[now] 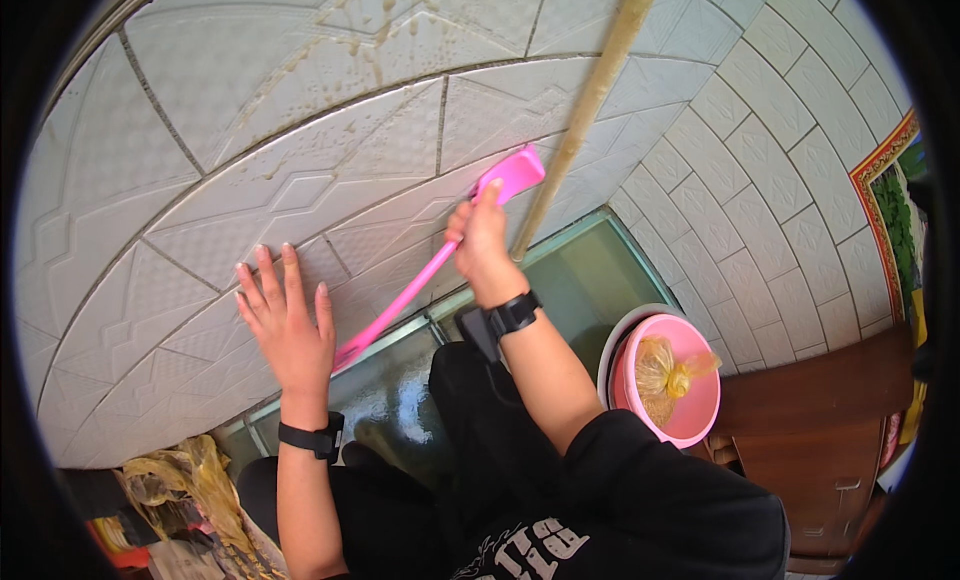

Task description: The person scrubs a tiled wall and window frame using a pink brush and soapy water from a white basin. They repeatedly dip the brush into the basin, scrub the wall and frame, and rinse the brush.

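My right hand (484, 238) is closed around a pink plastic tool (412, 289) with a long handle and a scoop-like end. Its wider end points up and right, against or close to the white tiled wall (390, 137); its other end reaches down toward my left wrist. My left hand (289, 313) lies with fingers spread against the lower wall, holding nothing. Brownish drips and stains (375, 39) mark the tiles higher up. Below both hands is a glass-topped surface (390, 392) with a pale metal frame, partly hidden by my legs.
A pole (585, 122) leans on the wall right of the pink tool. Stacked basins (709, 407) hold a knotted yellow plastic bag (660, 377). Brown wooden furniture (810, 460) stands at right, below a framed picture (874, 190). Crumpled plastic bags (202, 482) lie at lower left.
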Demonstrator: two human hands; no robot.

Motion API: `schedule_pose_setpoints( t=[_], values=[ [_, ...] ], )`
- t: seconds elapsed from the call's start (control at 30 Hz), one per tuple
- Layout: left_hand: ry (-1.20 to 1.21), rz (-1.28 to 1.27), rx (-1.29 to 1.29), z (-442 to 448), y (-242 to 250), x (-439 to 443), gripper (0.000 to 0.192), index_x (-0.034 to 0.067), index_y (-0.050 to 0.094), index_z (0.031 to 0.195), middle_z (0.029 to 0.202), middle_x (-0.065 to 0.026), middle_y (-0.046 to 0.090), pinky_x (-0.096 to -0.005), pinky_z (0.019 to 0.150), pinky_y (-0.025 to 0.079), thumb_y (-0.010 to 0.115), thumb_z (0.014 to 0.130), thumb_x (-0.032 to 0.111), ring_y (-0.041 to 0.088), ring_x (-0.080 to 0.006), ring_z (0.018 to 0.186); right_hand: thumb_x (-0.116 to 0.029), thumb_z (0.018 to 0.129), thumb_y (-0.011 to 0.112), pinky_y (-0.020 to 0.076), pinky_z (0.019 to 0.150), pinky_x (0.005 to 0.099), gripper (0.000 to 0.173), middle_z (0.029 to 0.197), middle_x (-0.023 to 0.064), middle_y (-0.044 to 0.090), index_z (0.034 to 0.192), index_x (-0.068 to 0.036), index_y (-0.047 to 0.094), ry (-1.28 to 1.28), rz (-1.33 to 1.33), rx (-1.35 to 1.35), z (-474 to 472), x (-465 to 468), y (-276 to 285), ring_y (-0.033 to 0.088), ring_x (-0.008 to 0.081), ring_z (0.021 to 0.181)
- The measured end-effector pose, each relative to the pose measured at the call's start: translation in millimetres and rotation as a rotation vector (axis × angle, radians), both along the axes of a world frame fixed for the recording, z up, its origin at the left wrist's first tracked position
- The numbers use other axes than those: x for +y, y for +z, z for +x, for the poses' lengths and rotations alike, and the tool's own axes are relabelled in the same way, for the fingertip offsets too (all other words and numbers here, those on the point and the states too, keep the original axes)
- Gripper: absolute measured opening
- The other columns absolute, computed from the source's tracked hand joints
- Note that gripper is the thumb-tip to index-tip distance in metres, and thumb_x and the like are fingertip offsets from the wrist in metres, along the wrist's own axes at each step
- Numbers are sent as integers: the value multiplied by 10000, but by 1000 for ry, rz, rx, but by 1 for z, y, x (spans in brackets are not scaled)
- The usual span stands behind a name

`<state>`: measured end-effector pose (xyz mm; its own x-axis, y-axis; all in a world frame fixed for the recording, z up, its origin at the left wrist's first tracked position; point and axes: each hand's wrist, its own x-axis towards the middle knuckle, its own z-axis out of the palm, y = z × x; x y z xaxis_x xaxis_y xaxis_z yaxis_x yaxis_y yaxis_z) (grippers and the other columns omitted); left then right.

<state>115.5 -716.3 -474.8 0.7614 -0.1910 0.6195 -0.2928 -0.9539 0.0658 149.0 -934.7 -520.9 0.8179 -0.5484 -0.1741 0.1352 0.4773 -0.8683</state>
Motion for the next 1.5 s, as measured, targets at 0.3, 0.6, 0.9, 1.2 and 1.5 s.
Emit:
schedule_pose_setpoints(
  t=[0.3,0.6,0.9,1.2,1.5],
  values=[
    [11,-6,-14,-1,3,-7,644,164,351,1547,1632,-109,233,-579,1178,208,584,963,308,184,-392,1498,-655,1002,363,318,382,278,580,536,-32,364,706,-157,392,41,-245,-117,-20,-19,86,355,104,421],
    [-32,-44,105,-35,19,-2,662,121,346,1536,1621,-112,248,-550,1175,240,599,940,258,215,-367,1493,-413,994,539,490,673,605,439,801,315,654,1159,-8,501,157,-1254,230,-17,10,-6,631,529,761],
    [-79,-204,196,-73,17,17,634,45,346,1509,1571,-187,313,-506,1133,321,588,951,224,338,-385,1427,-392,1020,509,499,642,558,389,821,284,663,1105,-13,528,-38,-1248,-37,-7,-9,46,642,495,753],
    [-38,-585,339,-90,10,44,514,-17,416,1439,1436,-240,476,-469,1069,405,505,1016,262,490,-419,1293,-433,1016,484,509,682,566,471,848,298,670,1139,17,541,197,-1359,161,-45,21,19,649,503,794],
    [-68,-1273,196,-151,71,90,437,14,472,1414,1354,-128,583,-342,1020,430,456,1064,276,588,-213,1179,-510,984,484,507,753,576,550,947,274,687,1317,-72,497,638,-1566,356,-44,44,-14,661,476,879]
  ],
)
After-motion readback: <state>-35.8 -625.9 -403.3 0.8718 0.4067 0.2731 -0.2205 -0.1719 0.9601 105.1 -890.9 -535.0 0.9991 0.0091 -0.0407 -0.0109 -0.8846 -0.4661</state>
